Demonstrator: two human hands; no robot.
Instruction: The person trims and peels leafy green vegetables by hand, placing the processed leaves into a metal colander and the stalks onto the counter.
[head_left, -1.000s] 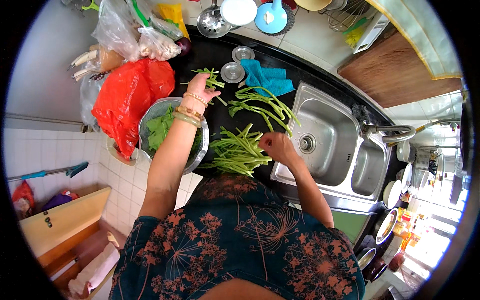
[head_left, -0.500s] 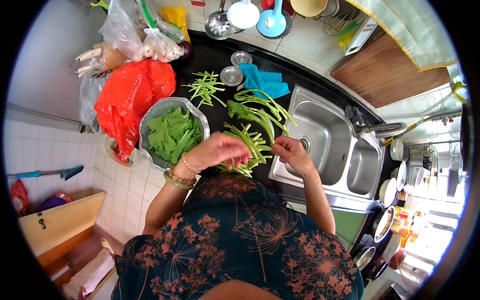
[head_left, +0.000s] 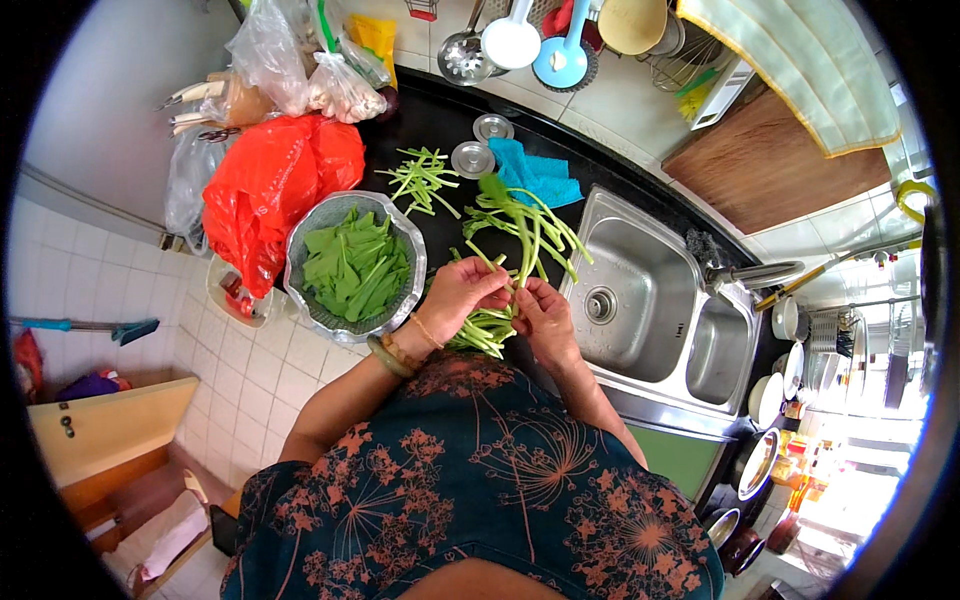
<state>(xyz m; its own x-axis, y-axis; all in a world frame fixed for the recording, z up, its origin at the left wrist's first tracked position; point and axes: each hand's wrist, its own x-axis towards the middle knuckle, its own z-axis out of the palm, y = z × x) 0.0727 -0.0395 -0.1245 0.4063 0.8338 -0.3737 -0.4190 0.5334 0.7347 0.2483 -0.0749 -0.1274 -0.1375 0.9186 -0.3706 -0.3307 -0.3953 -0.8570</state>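
Over the dark counter, close to my body, both hands meet around a leafy green stalk. My right hand pinches the stalk's lower end. Beside it, touching or nearly so, my left hand is closed with thumb and fingertips together on a green stem; whether it is a piece of the same stalk I cannot tell. A pile of green stems lies beneath the hands, partly hidden. To the left stands a metal bowl with a colander inside, filled with green leaves. More leafy stalks lie just beyond my hands.
Short cut stems lie beyond the bowl. A blue cloth and two round metal lids sit at the back. The double steel sink with its faucet is at right; a red plastic bag at left.
My left hand has moved right and closed beside the right hand; before, it hung loose over the pile. My right hand has shifted left with the stalk, which now stands more upright.
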